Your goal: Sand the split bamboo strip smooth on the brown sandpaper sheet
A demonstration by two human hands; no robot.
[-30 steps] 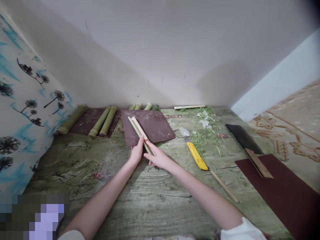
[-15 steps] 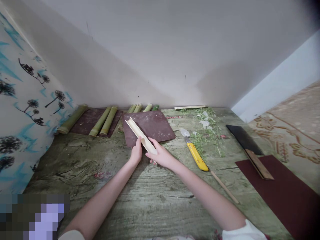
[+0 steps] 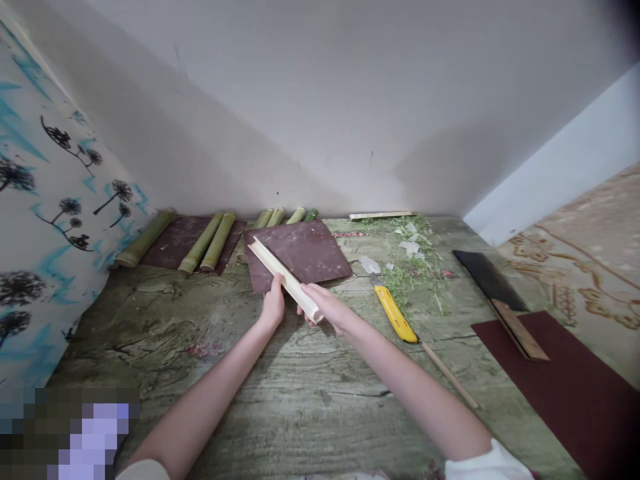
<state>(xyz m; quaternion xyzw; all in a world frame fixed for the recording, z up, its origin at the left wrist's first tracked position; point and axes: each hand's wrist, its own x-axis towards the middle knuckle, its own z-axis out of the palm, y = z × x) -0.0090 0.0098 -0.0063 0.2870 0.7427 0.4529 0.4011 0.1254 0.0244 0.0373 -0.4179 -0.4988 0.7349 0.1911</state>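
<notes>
Both my hands hold a pale split bamboo piece [image 3: 280, 270] that slants from upper left to lower right, just above the near edge of a brown sandpaper sheet [image 3: 310, 250]. My left hand [image 3: 273, 309] grips it from the left side with the thumb on top. Closed around the piece's near end is my right hand [image 3: 325, 308].
A yellow utility knife [image 3: 395, 312] lies right of my hands, with a thin wooden stick [image 3: 449, 375] behind it. A black cleaver [image 3: 493, 283] rests at the right on another dark sheet [image 3: 565, 380]. Several green bamboo tubes [image 3: 210, 241] lie by the back wall. Green shavings [image 3: 413, 267] are scattered there.
The bamboo piece has rolled in my hands, from hollow side up to a rounded side showing, and slid a little toward me. My right hand has closed further around its near end.
</notes>
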